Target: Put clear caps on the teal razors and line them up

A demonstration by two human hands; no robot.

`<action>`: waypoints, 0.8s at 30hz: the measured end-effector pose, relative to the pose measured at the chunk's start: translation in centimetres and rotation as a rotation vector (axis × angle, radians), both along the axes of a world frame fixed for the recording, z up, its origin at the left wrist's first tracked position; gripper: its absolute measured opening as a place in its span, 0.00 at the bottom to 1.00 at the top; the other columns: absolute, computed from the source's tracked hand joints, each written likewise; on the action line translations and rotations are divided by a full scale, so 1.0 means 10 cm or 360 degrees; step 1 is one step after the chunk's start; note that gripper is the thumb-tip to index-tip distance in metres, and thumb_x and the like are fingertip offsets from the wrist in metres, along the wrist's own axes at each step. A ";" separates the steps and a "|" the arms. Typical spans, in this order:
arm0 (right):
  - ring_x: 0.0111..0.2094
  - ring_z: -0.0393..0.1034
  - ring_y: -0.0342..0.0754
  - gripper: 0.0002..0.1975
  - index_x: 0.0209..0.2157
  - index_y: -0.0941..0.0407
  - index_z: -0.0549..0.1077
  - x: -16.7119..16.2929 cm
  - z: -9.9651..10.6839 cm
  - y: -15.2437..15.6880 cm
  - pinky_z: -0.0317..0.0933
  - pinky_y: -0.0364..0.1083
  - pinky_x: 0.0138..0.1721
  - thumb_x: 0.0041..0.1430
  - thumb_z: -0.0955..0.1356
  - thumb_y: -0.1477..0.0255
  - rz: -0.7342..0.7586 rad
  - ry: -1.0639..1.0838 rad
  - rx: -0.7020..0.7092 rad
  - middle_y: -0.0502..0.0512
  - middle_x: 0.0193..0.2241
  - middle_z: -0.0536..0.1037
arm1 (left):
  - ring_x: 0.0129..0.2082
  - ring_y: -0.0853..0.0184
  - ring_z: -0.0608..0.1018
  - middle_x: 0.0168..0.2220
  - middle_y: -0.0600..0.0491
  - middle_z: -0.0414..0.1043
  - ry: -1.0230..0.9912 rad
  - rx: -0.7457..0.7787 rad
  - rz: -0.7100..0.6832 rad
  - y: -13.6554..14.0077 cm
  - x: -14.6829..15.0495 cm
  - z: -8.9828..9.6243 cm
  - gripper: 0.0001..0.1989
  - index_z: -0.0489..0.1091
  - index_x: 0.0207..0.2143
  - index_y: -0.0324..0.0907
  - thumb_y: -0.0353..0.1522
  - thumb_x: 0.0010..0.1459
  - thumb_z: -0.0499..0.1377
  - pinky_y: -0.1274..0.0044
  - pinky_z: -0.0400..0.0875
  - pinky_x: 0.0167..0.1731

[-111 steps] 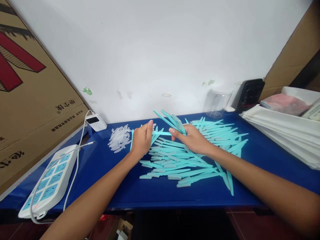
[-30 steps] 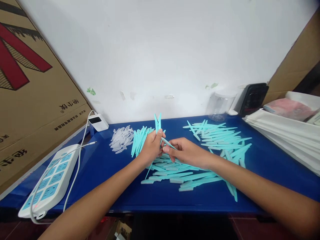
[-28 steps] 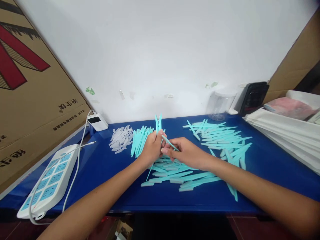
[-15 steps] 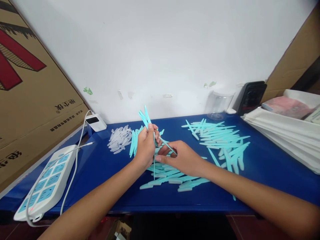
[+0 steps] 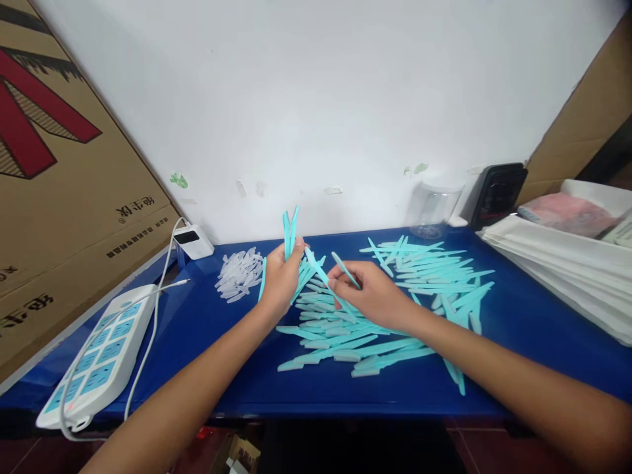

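Note:
My left hand (image 5: 280, 280) is closed around a few turquoise eyebrow razors (image 5: 290, 232), their ends sticking up above the thumb. Between the fingers of my right hand (image 5: 370, 293) is a turquoise eyebrow razor (image 5: 318, 268), slanting up toward the left fingertips; whether the left fingers touch it I cannot tell. Another razor (image 5: 345, 268) juts up from the right hand. Below both hands spreads a pile of eyebrow razors (image 5: 340, 339) with pale covers at one end. Left of my left hand lies a heap of small translucent white pieces, apparently blade caps (image 5: 239, 273).
A second razor pile (image 5: 439, 270) lies on the right of the blue table (image 5: 237, 388). A power strip (image 5: 99, 359) with cables and a small white device (image 5: 193, 241) stand left. Toward the right are a clear jar (image 5: 434, 207), a black object (image 5: 498, 194) and stacked white trays (image 5: 557, 263).
My right hand has moved slightly right, and a razor now slants between the hands. The razor that hung below my left hand no longer shows there.

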State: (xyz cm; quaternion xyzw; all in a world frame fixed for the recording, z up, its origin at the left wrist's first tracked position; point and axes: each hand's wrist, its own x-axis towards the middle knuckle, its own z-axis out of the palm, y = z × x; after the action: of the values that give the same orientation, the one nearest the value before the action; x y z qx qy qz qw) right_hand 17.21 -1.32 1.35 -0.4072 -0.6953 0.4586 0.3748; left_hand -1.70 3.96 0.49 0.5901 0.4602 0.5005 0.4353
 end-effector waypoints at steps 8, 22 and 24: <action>0.24 0.61 0.44 0.14 0.31 0.55 0.76 0.15 0.05 0.14 0.55 0.46 0.29 0.67 0.68 0.62 -0.0108 -0.0186 0.0227 0.51 0.23 0.77 | 0.23 0.70 0.67 0.23 0.54 0.70 0.0446 0.0366 0.0048 0.18 -0.36 0.23 0.25 0.76 0.28 0.38 0.52 0.57 0.67 0.78 0.61 0.26; 0.24 0.58 0.44 0.16 0.31 0.55 0.79 0.23 0.04 0.16 0.52 0.47 0.30 0.67 0.69 0.59 -0.0029 -0.0241 0.0369 0.51 0.23 0.76 | 0.25 0.69 0.67 0.24 0.53 0.69 0.0572 0.0313 -0.0134 0.19 -0.55 0.36 0.22 0.82 0.33 0.39 0.51 0.55 0.69 0.77 0.61 0.27; 0.24 0.57 0.44 0.17 0.29 0.55 0.79 0.22 0.05 0.15 0.52 0.47 0.30 0.67 0.68 0.59 -0.0016 -0.0259 0.0358 0.50 0.22 0.74 | 0.26 0.68 0.68 0.26 0.52 0.71 0.0655 0.0319 -0.0198 0.19 -0.56 0.38 0.22 0.83 0.35 0.39 0.50 0.55 0.69 0.77 0.61 0.28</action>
State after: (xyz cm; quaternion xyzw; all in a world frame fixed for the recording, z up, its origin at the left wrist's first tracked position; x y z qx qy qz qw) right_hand 19.44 0.19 1.89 -0.4020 -0.7684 0.3412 0.3627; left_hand -7.32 5.83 4.27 0.7471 0.4500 0.3853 0.3015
